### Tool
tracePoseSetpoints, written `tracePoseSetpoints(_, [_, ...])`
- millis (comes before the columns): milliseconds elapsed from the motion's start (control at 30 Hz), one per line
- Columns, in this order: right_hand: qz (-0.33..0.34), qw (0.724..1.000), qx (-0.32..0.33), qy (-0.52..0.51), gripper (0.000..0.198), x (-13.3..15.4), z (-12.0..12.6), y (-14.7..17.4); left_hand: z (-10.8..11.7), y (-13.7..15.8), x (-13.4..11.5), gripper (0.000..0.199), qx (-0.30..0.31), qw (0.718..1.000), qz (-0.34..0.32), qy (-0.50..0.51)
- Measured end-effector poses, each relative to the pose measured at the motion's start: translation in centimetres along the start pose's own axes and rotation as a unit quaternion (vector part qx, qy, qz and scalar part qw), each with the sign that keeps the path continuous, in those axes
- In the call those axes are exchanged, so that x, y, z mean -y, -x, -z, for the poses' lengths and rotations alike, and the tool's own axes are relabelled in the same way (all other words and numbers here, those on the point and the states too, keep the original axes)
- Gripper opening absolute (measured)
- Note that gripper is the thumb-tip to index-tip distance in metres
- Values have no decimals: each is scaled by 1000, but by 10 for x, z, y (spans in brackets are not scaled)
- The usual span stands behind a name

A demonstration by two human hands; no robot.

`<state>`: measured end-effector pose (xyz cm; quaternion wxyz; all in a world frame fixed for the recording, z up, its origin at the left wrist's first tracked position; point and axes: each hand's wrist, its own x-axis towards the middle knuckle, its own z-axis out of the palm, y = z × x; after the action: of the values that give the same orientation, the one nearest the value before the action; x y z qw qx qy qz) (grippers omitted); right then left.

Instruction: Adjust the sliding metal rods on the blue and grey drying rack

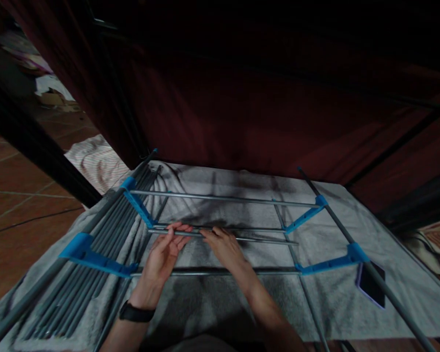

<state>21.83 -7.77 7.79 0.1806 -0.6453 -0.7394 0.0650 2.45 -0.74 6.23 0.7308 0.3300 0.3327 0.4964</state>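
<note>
Above the blanket [333, 303], your left hand [165, 249] and right hand [225, 248] grip one pipe [267, 241].
Please hold it level.

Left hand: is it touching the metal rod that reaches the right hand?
Touching. The head view shows the left hand with its thumb over the metal rod, which lies across its fingers.

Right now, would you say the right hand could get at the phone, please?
Probably not immediately: the right hand holds a thin rod, and a side pole passes over part of the phone.
</note>
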Motion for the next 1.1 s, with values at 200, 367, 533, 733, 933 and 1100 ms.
tracePoseSetpoints(200, [-25,1000,7,12,45,-24,-26,15,28,-21,6,10,-158,986,48,38])
tracePoseSetpoints(367, [-124,987,-101,29,48,-72,-45,57,45,-27,0,22,-238,967,85,30])
tracePoseSetpoints(533, [-288,895,-339,-41,52,-121,-46,104,44,-32,-3,28,-311,943,106,57])
tracePoseSetpoints(733, [-451,604,-512,-411,53,-164,-31,128,43,-40,-7,32,-309,938,143,74])
tracePoseSetpoints(933, [-370,503,-462,-631,26,-168,-20,125,45,-40,-3,33,-309,938,144,58])
tracePoseSetpoints(1100, [-373,399,-478,-688,23,-168,-18,126,47,-42,-3,26,-316,935,151,59])
